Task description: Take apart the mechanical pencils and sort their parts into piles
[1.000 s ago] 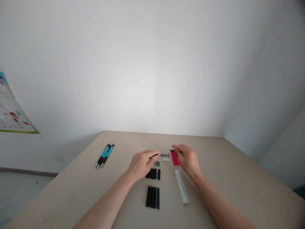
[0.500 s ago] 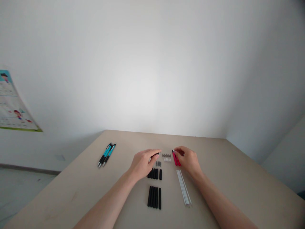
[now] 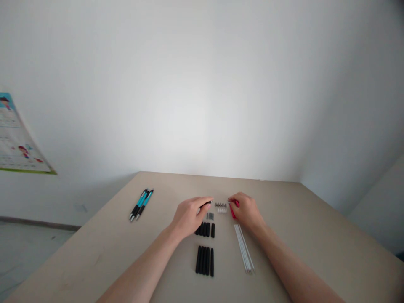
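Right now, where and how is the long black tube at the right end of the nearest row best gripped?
Probably pinch the long black tube mid-length, from above and right: it lies slim, with similar black tubes close on its left and wider space before the thin white rods.

Bare forearms [image 3: 150, 260] taper to bare wrists [image 3: 176, 232].

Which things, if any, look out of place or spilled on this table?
Nothing looks spilled. Only slightly uneven: in both rows of black tubes, the rightmost piece sits apart from its neighbours, which lie close together.
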`<state>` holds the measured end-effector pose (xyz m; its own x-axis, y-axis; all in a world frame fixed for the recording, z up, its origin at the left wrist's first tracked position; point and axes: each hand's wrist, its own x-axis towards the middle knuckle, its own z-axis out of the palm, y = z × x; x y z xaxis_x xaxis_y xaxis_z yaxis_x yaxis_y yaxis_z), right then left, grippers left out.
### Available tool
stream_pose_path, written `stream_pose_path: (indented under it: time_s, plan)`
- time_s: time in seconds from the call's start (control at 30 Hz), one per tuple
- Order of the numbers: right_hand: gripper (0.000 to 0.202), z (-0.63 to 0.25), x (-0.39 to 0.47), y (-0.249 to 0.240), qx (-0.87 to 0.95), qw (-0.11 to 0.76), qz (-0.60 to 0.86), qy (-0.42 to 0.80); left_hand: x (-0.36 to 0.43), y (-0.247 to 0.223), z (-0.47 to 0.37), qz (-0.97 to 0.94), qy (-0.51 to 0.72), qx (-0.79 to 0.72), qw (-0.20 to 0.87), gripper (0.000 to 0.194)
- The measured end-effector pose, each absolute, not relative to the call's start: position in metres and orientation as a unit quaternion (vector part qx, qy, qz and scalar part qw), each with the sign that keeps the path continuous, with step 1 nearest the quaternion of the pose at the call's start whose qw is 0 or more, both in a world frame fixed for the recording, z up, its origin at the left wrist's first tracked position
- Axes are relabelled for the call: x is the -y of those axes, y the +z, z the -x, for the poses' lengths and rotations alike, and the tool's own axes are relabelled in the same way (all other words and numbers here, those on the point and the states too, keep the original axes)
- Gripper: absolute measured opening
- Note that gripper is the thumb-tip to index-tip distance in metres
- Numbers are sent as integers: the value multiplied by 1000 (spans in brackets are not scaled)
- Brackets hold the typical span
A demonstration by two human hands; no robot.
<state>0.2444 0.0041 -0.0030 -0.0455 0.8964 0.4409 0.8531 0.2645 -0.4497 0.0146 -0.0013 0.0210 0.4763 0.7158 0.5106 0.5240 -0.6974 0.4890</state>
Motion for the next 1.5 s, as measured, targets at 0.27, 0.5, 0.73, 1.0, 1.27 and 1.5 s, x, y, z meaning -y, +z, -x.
stream_pose_path:
  time_s: [0.27, 0.5, 0.73, 1.0, 1.27, 1.5]
  plan:
    - [30, -241, -3, -3, 737, 292, 610, 21, 2, 23, -15, -849, 363, -362, 131, 29]
    - [31, -238, -1, 0, 742, 258, 619, 18, 4, 23, -16, -848, 358, -364, 140, 31]
    - [32, -237, -1, 0, 739, 253, 624, 16, 3, 24, -15, -848, 355, -368, 139, 31]
    - [31, -237, -2, -1, 741, 246, 625, 12, 3, 25, -16, -849, 353, -367, 140, 30]
    - [29, -237, -2, -2, 736, 252, 628, 24, 5, 27, -16, -846, 360, -364, 151, 30]
    - [27, -238, -2, 0, 726, 274, 630, 14, 3, 23, -15, -845, 360, -363, 155, 30]
